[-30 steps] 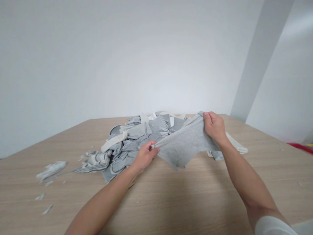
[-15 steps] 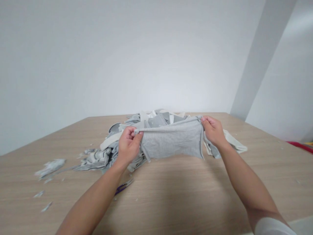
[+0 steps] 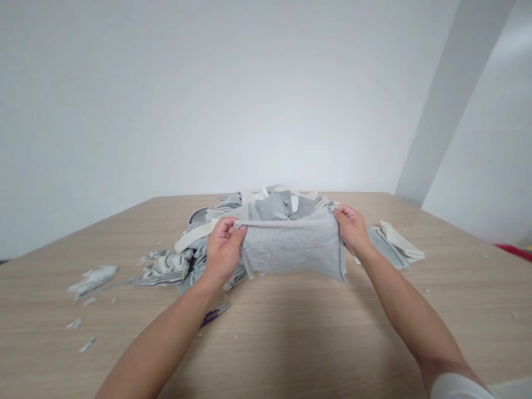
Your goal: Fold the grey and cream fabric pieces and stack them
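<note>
A light grey piece of fabric [image 3: 293,246] hangs stretched between my two hands above the table. My left hand [image 3: 225,246] pinches its upper left corner between thumb and fingers. At the upper right corner, my right hand [image 3: 351,228] grips the cloth in the same way. The fabric's lower edge hangs free and curls a little at the sides. Behind it lies a heap of grey, white and striped fabric pieces [image 3: 274,204], partly hidden by the held cloth and my left hand.
Small scissors or snips [image 3: 216,313] with purple handles lie beside my left forearm. Fabric scraps [image 3: 93,280] are scattered at the left of the wooden table [image 3: 316,343]. Folded grey and cream pieces [image 3: 394,246] rest at the right. A white wall stands behind.
My hands have come slightly closer together, and my right hand is a little lower. The fabric is less taut along its top edge. The view has shifted slightly.
</note>
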The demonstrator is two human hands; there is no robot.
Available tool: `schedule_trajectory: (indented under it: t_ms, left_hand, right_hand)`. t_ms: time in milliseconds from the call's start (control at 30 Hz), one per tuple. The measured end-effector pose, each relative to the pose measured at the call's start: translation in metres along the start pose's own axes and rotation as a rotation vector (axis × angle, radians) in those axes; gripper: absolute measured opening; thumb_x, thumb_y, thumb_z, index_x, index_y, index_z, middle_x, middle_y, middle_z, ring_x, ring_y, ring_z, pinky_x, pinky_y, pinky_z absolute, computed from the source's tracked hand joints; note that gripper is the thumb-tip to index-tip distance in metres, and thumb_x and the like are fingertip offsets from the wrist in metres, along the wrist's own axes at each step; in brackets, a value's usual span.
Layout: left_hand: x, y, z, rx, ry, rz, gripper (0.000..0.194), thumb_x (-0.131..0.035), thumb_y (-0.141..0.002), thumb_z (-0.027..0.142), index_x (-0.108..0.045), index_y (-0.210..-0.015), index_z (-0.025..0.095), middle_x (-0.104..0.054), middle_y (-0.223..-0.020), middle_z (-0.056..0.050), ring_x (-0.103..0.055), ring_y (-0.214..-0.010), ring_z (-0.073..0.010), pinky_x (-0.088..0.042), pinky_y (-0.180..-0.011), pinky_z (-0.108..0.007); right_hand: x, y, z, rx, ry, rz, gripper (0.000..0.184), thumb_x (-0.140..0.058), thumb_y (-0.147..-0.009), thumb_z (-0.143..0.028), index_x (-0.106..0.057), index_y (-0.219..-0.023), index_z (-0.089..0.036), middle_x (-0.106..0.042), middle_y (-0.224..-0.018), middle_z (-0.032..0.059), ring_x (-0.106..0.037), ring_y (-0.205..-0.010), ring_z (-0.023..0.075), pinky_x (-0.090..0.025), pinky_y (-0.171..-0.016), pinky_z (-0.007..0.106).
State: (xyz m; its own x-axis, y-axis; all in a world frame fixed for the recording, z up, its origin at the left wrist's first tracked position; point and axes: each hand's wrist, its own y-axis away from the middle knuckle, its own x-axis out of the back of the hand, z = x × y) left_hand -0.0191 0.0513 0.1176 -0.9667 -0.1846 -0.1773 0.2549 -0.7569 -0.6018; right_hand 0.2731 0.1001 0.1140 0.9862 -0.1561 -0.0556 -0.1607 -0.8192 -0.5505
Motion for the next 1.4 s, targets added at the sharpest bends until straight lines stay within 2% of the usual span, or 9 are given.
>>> schedule_trajectory:
  t_ms: [167,367,533,733,867,1000,1167,1267,1400]
  left_hand:
    - [-0.005,0.003,-0.006,0.074,-0.037,0.099,0.018,-0.058,-0.077,0.032,-0.054,-0.088,0.018,-0.054,-0.071,0.003,-0.05,-0.065,-0.0122,-0.039,-0.06,-0.021]
    - [0.002,0.003,-0.011,-0.034,-0.3,0.144,0.015,-0.052,-0.082,0.032,-0.054,-0.09,0.019,-0.056,-0.077,0.002,-0.051,-0.072,-0.0138,-0.039,-0.066,-0.023]
    - [0.011,-0.002,-0.008,0.07,-0.264,-0.092,0.016,-0.057,-0.079,0.033,-0.054,-0.082,0.018,-0.052,-0.066,0.004,-0.047,-0.059,-0.0118,-0.035,-0.054,-0.021]
    - [0.007,0.005,0.004,0.079,-0.126,0.022,0.021,-0.063,-0.073,0.031,-0.049,-0.083,0.02,-0.047,-0.054,0.008,-0.041,-0.044,-0.0078,-0.027,-0.043,-0.017]
    - [0.002,0.016,0.002,0.206,-0.107,-0.021,0.024,-0.064,-0.074,0.035,-0.048,-0.083,0.021,-0.045,-0.049,0.01,-0.038,-0.035,-0.0066,-0.027,-0.037,-0.016]
    - [-0.001,0.023,-0.028,0.396,-0.137,-0.093,0.028,-0.061,-0.076,0.042,-0.046,-0.085,0.02,-0.044,-0.046,0.01,-0.037,-0.028,-0.0078,-0.026,-0.031,-0.017]
    - [-0.012,0.028,-0.087,0.493,-0.566,-0.209,0.018,-0.046,-0.084,0.034,-0.046,-0.09,0.018,-0.053,-0.054,0.004,-0.054,-0.041,-0.0125,-0.042,-0.042,-0.023]
    - [-0.01,0.028,-0.11,0.468,-0.701,-0.272,0.019,-0.053,-0.079,0.028,-0.048,-0.092,0.016,-0.056,-0.055,0.001,-0.059,-0.05,-0.0178,-0.046,-0.053,-0.029]
    - [-0.001,0.028,-0.115,0.332,-0.842,-0.357,0.014,-0.058,-0.076,0.026,-0.055,-0.085,0.016,-0.062,-0.073,-0.008,-0.062,-0.081,-0.0246,-0.044,-0.078,-0.037]
  right_hand:
    - [-0.005,0.006,-0.002,0.019,-0.094,-0.047,0.028,-0.063,-0.074,-0.045,-0.059,-0.08,-0.018,-0.057,-0.065,-0.0024,-0.05,-0.058,0.0122,-0.04,-0.056,0.023]
    - [0.003,0.005,-0.001,0.043,0.01,-0.236,0.023,-0.065,-0.073,-0.038,-0.064,-0.083,-0.017,-0.062,-0.072,-0.0011,-0.054,-0.066,0.014,-0.041,-0.062,0.025]
    - [0.019,-0.01,0.004,0.109,0.089,-0.224,0.021,-0.064,-0.072,-0.035,-0.069,-0.086,-0.019,-0.063,-0.076,-0.0018,-0.054,-0.075,0.015,-0.04,-0.07,0.026]
    - [0.024,-0.019,0.0,-0.005,-0.042,-0.13,0.032,-0.067,-0.067,-0.039,-0.069,-0.092,-0.018,-0.064,-0.078,-0.0001,-0.054,-0.068,0.0137,-0.039,-0.062,0.025]
    - [0.022,-0.019,0.005,-0.102,-0.064,-0.086,0.034,-0.067,-0.067,-0.041,-0.067,-0.093,-0.018,-0.066,-0.077,-0.0004,-0.055,-0.065,0.0131,-0.04,-0.06,0.023]
    - [0.024,-0.028,0.032,-0.208,0.057,-0.224,0.036,-0.062,-0.071,-0.045,-0.066,-0.093,-0.016,-0.065,-0.069,-0.0002,-0.056,-0.059,0.0147,-0.044,-0.057,0.026]
    - [0.018,-0.036,0.094,-0.15,0.704,-0.247,0.034,-0.048,-0.081,-0.039,-0.066,-0.093,-0.012,-0.068,-0.083,0.0075,-0.061,-0.073,0.0189,-0.046,-0.066,0.029]
    - [0.013,-0.023,0.126,-0.143,0.835,-0.278,0.033,-0.059,-0.074,-0.033,-0.065,-0.098,-0.011,-0.068,-0.095,0.0143,-0.062,-0.088,0.0243,-0.045,-0.079,0.034]
    - [0.015,-0.002,0.147,-0.071,0.91,-0.382,0.038,-0.055,-0.079,-0.029,-0.061,-0.111,-0.011,-0.062,-0.116,0.0186,-0.057,-0.107,0.0267,-0.039,-0.093,0.036]
